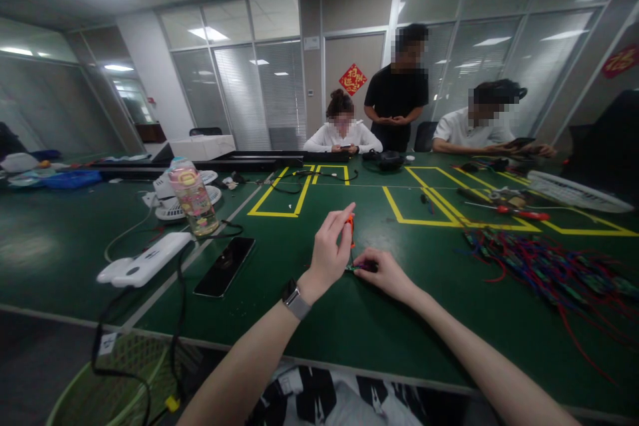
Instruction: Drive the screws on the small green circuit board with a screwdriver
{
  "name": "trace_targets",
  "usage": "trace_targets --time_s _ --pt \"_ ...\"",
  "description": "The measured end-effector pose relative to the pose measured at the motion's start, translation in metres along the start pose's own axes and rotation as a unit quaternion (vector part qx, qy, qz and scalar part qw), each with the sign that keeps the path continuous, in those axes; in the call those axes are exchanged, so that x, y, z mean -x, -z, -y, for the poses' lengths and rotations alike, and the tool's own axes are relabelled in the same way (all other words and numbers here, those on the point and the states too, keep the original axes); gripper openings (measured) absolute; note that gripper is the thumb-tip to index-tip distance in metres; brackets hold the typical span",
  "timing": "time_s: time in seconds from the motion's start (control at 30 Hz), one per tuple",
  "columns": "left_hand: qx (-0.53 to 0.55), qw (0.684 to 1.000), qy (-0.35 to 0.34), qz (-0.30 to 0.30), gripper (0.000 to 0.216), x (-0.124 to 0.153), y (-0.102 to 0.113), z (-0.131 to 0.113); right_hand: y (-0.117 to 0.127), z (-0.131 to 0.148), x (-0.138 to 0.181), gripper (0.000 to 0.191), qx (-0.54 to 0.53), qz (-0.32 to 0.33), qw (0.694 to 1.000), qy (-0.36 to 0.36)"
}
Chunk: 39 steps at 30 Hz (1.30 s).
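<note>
The person's left hand, a watch on its wrist, is raised over the green tabletop with its fingers extended upward and drawn close together; an orange tool stands roughly upright between the thumb and the fingers, partly hidden behind them, and a thin dark length runs down from it toward the work. The right hand is low at the table, fingers curled with thumb and forefinger nearly closed in a pinch on dark, purplish wires. At its fingertips, just below the left hand, is a small green circuit board, too small to make out in detail; whether it touches the tabletop cannot be told. To the right lies a large tangled heap of wired circuit boards with red and blue leads, and beyond it a red-handled screwdriver. On the left are a black smartphone, a clear drink bottle and a white device. Yellow tape outlines mark the tabletop farther off, where two people sit and a third stands behind the far edge.
</note>
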State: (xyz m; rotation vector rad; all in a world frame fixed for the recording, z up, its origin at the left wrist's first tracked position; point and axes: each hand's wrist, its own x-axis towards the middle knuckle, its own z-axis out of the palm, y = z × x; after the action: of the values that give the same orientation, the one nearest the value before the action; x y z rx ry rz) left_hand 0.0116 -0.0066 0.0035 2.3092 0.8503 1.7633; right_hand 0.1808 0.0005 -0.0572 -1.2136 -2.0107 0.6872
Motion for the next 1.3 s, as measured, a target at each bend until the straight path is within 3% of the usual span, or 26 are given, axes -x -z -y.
trace_targets --time_s 0.2,0.43,0.7,0.9,1.13,1.3 --pt "-0.049 0.998 0.007 -0.045 0.020 -0.0027 0.0023 0.0034 0.0011 0.0014 0.0007 0.012 0.006 0.008 1.000 -0.006" --pt "-0.020 1.000 0.013 -0.018 0.035 -0.0022 0.0013 0.0022 -0.0001 0.0009 0.0006 0.012 0.012 0.005 1.000 0.002" --pt "-0.031 0.999 0.006 -0.033 0.021 -0.0031 0.0028 0.0037 0.0014 0.0023 0.0008 0.011 0.005 0.009 1.000 0.002" --pt "-0.015 1.000 0.009 -0.001 0.036 -0.0043 0.0036 0.0014 0.0011 0.0006 0.0007 0.011 0.006 0.009 1.000 0.005" --pt "-0.041 0.998 0.004 -0.040 0.021 -0.0043 0.0035 0.0035 0.0012 -0.0002 0.0007 0.010 0.008 0.009 1.000 0.006" --pt "-0.021 1.000 0.008 -0.004 0.034 -0.0041 0.0050 0.0003 0.0007 -0.0008 0.0003 0.011 0.002 0.010 1.000 0.008"
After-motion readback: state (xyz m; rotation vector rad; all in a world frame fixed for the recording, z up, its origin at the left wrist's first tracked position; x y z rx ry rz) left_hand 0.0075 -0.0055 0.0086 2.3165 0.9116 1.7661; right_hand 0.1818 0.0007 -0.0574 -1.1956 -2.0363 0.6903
